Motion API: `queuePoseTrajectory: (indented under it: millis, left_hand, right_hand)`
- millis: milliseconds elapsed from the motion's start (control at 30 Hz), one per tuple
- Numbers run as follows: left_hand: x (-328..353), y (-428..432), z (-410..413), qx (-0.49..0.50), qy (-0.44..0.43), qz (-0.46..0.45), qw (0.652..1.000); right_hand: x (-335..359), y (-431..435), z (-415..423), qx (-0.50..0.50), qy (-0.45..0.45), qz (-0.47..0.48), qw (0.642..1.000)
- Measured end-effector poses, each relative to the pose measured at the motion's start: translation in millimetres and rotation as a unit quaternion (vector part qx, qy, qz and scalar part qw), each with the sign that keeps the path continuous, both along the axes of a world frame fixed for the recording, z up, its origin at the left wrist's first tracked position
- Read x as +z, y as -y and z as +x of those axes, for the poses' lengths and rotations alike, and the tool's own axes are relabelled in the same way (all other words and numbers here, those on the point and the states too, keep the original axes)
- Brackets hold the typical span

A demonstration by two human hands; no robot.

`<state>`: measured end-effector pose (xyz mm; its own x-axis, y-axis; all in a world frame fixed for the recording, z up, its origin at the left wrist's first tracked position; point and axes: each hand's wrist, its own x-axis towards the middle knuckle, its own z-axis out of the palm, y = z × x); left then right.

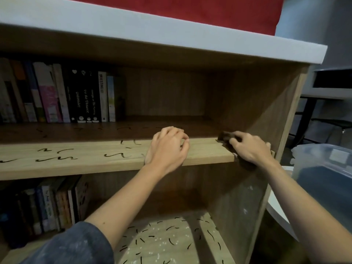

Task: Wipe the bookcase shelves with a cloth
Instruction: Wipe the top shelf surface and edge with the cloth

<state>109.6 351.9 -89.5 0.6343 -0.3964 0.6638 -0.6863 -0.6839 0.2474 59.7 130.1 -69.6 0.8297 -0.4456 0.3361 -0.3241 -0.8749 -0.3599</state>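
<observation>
At far right on shelf [76, 162], right hand [249, 149] grips cloth [223, 136] lying front-to-back; left hand [167, 147] rests empty, half-curled.

Bookcase [266, 103]: tan woodgrain, black squiggle marks, white top. Cloth [224, 135] on bookcase: dark brown. Fabric [190, 10] above bookcase: red.

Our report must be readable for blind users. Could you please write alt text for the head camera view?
A person's right hand holds a dark cloth against the right end of a wooden bookcase shelf, while the left hand rests on its front edge. Books stand at the left of the shelf.
</observation>
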Motion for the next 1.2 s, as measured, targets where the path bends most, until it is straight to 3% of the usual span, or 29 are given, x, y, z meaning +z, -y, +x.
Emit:
queuePoseTrajectory:
  millis: [133,233,333,400,533,600,733,867,967,1033,1200]
  left_hand:
    - [2.0,20.5,-1.6,-0.034,-0.015,-0.005,0.999]
    - [6.0,25.8,1.7,-0.028,-0.033,-0.097,0.994]
    - [6.2,24.2,2.3,-0.034,-0.05,-0.131,0.99]
    - [4.6,26.2,1.2,-0.037,-0.054,-0.119,0.991]
    - [2.5,29.1,3.1,-0.034,-0.028,-0.107,0.993]
    - [3.0,25.5,1.6,-0.056,-0.036,-0.12,0.99]
    - [7.8,3.8,-7.4,-0.081,-0.031,-0.151,0.985]
    - [6.9,-55.4,-8.1,0.011,0.056,-0.055,0.997]
    - [5.6,-103.8,-2.5,0.071,0.069,-0.011,0.995]
    - [7.0,-127.6,1.3,0.098,0.071,0.001,0.993]
    - [3.2,-146.4,10.1,0.117,0.052,0.001,0.992]
  right_hand:
    - [-7.7,-41.1,0.8,0.008,0.019,-0.032,0.999]
    - [-24.1,-81.2,-19.0,0.142,0.101,-0.09,0.981]
    - [-20.3,-65.8,-25.4,0.248,0.145,-0.011,0.958]
    - [-10.4,-32.0,-14.2,0.194,0.173,0.007,0.966]
    - [0.2,7.1,10.1,0.025,-0.003,-0.019,1.0]
    - [-3.2,-9.1,18.4,0.017,-0.04,-0.041,0.998]
    - [-9.3,-71.9,21.0,0.082,-0.005,-0.069,0.994]
    - [-20.1,-123.5,6.2,0.138,0.102,-0.119,0.978]
    - [-29.6,-142.3,-10.0,0.213,0.152,-0.14,0.955]
    - [-21.6,-142.7,-10.1,0.262,0.138,-0.097,0.95]
    - [-0.3,-157.6,22.8,0.263,0.033,-0.062,0.962]
